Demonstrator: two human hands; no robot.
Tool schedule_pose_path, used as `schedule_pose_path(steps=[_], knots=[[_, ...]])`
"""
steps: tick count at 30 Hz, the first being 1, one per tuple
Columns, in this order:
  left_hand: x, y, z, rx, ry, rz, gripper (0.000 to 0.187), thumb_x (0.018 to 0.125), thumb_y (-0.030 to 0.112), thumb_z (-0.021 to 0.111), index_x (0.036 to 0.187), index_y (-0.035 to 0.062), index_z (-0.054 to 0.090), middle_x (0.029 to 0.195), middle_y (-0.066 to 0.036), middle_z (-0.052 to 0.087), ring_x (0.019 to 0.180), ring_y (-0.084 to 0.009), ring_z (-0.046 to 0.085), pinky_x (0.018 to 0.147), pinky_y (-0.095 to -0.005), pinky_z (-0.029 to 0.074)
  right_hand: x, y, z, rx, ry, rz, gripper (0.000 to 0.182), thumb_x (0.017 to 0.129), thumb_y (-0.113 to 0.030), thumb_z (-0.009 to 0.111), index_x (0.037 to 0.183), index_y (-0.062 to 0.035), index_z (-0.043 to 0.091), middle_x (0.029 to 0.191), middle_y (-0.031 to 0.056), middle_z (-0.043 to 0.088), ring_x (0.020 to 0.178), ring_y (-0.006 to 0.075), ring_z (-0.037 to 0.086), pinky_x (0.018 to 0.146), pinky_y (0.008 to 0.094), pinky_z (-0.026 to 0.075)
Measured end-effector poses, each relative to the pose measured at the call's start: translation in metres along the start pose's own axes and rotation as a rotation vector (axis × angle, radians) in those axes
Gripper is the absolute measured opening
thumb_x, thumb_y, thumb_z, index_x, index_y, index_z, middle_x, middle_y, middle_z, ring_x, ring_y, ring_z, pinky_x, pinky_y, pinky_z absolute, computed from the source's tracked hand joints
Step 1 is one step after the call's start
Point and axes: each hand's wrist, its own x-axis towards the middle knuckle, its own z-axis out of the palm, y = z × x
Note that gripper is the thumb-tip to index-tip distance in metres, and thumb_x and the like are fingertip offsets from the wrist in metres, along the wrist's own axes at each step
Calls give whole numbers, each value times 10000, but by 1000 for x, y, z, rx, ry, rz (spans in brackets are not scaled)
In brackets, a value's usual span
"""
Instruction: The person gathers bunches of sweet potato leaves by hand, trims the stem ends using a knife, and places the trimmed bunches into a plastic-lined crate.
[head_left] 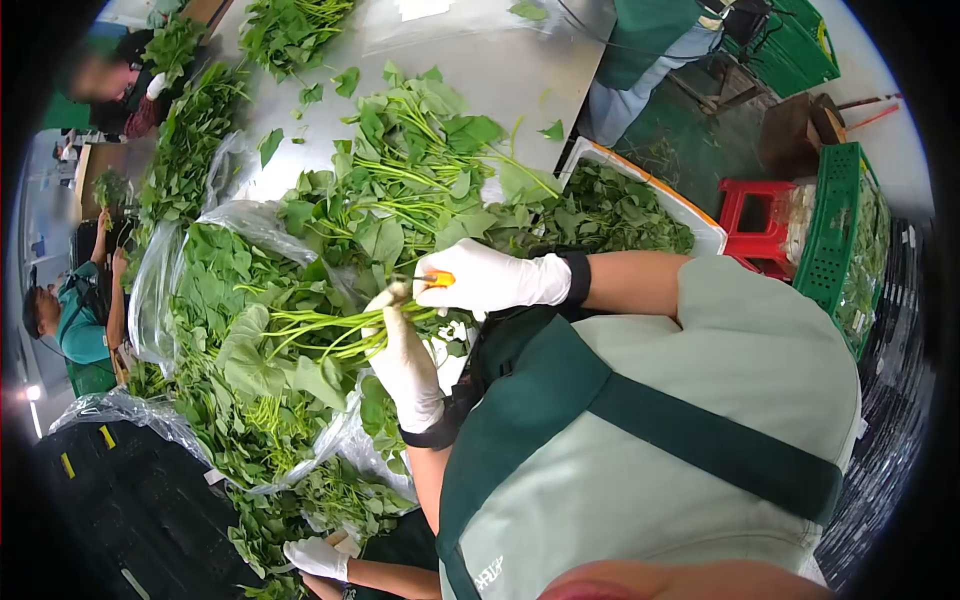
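Observation:
My left hand [402,370], in a white glove, closes round a bunch of leafy greens [320,330] with long pale green stems. Close beside it, my white-gloved right hand [490,278] grips a small knife [441,279] by its orange handle. The blade points toward the stem ends at my left fingertips. Beneath the bunch lies a big heap of loose greens [215,290] in clear plastic sheeting [155,300]. Another pile of greens [410,170] spreads over the metal table [390,45] near my right hand.
A white crate with an orange rim [710,232] holds more greens. A co-worker's gloved hand [318,557] touches greens nearby, close to a black crate [130,510]. Other people stand around the table. A red stool [745,215] and green crates [835,240] stand on the floor.

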Motion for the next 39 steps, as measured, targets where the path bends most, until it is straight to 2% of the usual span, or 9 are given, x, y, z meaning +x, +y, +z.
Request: schedule_pose_path(steps=[3, 7, 12, 18, 23, 29, 35, 37, 39], knots=[[5, -1, -11, -134, 2, 40, 151, 974, 144, 487, 1087, 45, 508, 971, -77, 582, 965, -204, 544, 920, -376, 415, 16, 5, -11, -68, -46, 3, 300, 858, -310, 604, 844, -10, 621, 646, 118, 629, 596, 185, 628, 563, 323, 477], [4, 12, -14, -204, 106, 65, 184, 980, 128, 472, 1124, 15, 489, 1006, -66, 555, 938, -188, 524, 941, -364, 405, 69, 68, -48, -651, 302, 41, 313, 782, -381, 633, 813, -70, 635, 707, 132, 636, 643, 341, 619, 573, 421, 485], [3, 10, -34, -222, 101, 41, 129, 934, 39, 495, 1060, 30, 519, 941, -33, 535, 754, -115, 452, 822, -295, 390, 100, 96, -50, -821, 111, 153, 260, 735, -335, 634, 826, -93, 644, 775, 132, 650, 709, 339, 638, 613, 433, 494], [13, 28, -38, -34, 223, 98, 164, 915, 59, 527, 1051, -9, 589, 755, 12, 529, 571, -58, 316, 560, -209, 281, 66, 35, -91, -623, 103, -132, 184, 772, -248, 620, 821, -71, 609, 742, 123, 621, 682, 313, 608, 611, 397, 471], [33, 48, -15, 269, 242, 218, 239, 911, 117, 583, 1116, 1, 626, 824, 0, 612, 584, -39, 342, 572, -198, 294, 40, -13, -103, -863, 48, -290, 137, 779, -215, 621, 845, -101, 584, 716, 86, 596, 667, 298, 594, 590, 385, 465], [37, 40, 8, 664, -214, -271, 161, 839, 99, 693, 980, 24, 672, 792, 37, 611, 670, -47, 496, 615, -195, 391, 30, -44, -93, -957, -78, -621, 132, 732, -158, 610, 850, -129, 561, 704, 57, 534, 666, 266, 590, 570, 359, 459], [30, -5, -7, 45, -154, -420, 164, 916, 118, 601, 1048, 20, 605, 884, 5, 608, 705, -44, 491, 613, -194, 379, 20, -54, -75, -772, 185, -488, 239, 763, -141, 636, 993, -99, 586, 772, 77, 588, 714, 296, 610, 607, 350, 485], [26, -1, 1, -28, -92, -196, 159, 960, 175, 536, 1029, 34, 560, 854, -13, 581, 669, -67, 470, 621, -203, 379, 9, -48, -67, -551, 450, -457, 241, 771, -88, 638, 1004, -76, 578, 827, 91, 628, 743, 286, 634, 636, 329, 500], [25, 6, 5, 9, 73, -66, 159, 968, 186, 520, 1026, 42, 554, 846, -15, 577, 674, -66, 472, 622, -206, 381, -7, -37, -51, -421, 374, -267, 220, 787, -57, 617, 1002, -67, 568, 813, 104, 628, 729, 246, 644, 654, 324, 502]])
